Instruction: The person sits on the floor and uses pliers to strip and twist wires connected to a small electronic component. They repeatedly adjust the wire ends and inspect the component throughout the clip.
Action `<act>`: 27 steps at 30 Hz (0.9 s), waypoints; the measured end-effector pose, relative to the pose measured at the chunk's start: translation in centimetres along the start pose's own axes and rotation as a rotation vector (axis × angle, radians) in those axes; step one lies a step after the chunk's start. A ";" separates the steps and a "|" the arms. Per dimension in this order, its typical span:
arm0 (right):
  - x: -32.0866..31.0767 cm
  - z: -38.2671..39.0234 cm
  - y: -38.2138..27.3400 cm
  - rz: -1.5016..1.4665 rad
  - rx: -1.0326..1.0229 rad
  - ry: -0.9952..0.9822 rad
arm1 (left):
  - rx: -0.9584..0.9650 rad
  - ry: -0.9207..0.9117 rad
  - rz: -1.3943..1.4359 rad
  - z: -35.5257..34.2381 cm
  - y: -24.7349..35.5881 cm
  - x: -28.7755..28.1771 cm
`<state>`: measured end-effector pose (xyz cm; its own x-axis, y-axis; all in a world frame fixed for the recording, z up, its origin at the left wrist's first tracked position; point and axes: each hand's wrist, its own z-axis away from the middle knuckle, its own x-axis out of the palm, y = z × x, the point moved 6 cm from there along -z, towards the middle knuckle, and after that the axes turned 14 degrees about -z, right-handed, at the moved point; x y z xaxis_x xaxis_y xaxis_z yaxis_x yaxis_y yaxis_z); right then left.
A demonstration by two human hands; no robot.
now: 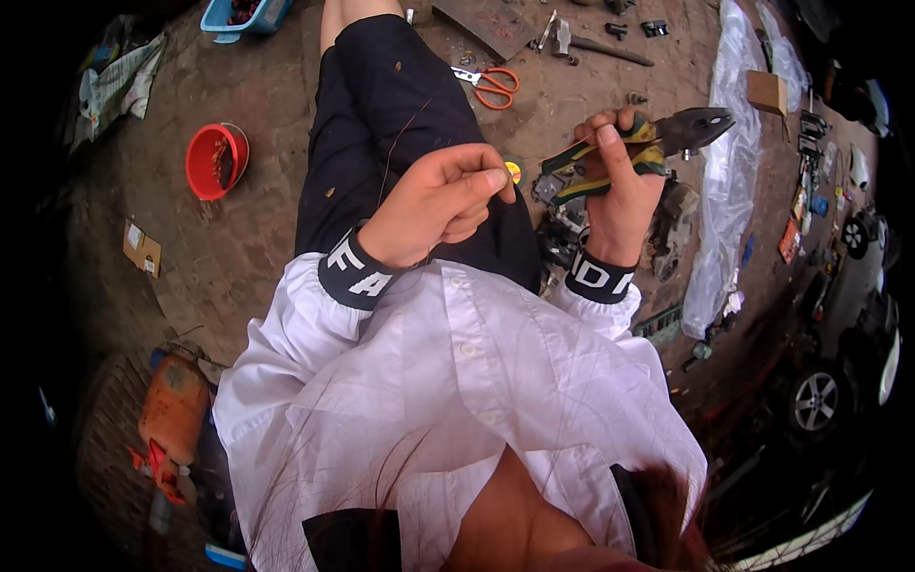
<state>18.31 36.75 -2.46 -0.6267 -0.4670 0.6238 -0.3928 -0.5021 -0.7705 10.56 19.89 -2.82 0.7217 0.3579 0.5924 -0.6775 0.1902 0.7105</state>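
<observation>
My left hand is closed in a pinch over my lap, thumb against the curled forefinger. A thin reddish wire loops up from it across my dark trousers. From the fingertips a fine strand seems to run toward my right hand. Just beyond the left thumb shows a small round yellow piece; whether the fingers touch it I cannot tell. My right hand grips combination pliers with green and yellow handles, their dark jaws pointing right, away from the left hand. The handles are spread apart.
On the brick ground lie orange-handled scissors, a hammer and a metal plate. A red bucket and blue basin stand left. Plastic sheeting, metal parts and a car wheel are right; a rusty orange cylinder is lower left.
</observation>
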 end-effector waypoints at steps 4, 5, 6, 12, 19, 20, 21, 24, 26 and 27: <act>0.1 -0.1 -0.3 0.087 -0.031 0.013 | 0.007 0.002 0.005 0.0 0.1 -0.1; 0.1 0.0 -0.4 0.107 -0.047 0.022 | 0.007 -0.003 0.004 0.0 0.1 -0.1; 0.2 0.1 -0.5 0.126 -0.062 0.031 | 0.009 0.004 -0.007 0.0 0.2 -0.1; 0.3 0.3 -0.4 0.170 -0.043 0.140 | 0.031 0.043 -0.070 -0.2 0.2 -0.2; -0.2 0.4 0.0 0.096 0.070 0.191 | -0.001 0.019 -0.007 0.1 -0.1 -0.5; 0.0 0.4 -0.1 0.116 0.055 0.160 | -0.005 0.020 0.014 0.2 -0.1 -0.6; 0.1 0.6 -0.2 0.135 0.041 0.129 | -0.008 0.020 0.012 0.2 -0.1 -0.7; 0.7 1.0 -0.4 0.183 0.046 0.075 | -0.008 0.023 0.008 0.3 0.0 -0.8; 1.0 1.3 -0.4 0.192 0.059 0.068 | 0.000 0.030 0.008 0.3 0.0 -0.8; 1.1 1.4 -0.4 0.189 0.060 0.074 | 0.006 0.032 0.002 0.4 0.0 -0.7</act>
<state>18.67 35.40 -1.27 -0.7339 -0.5036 0.4558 -0.2240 -0.4541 -0.8623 10.09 19.31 -3.11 0.7153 0.3873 0.5817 -0.6782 0.1840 0.7114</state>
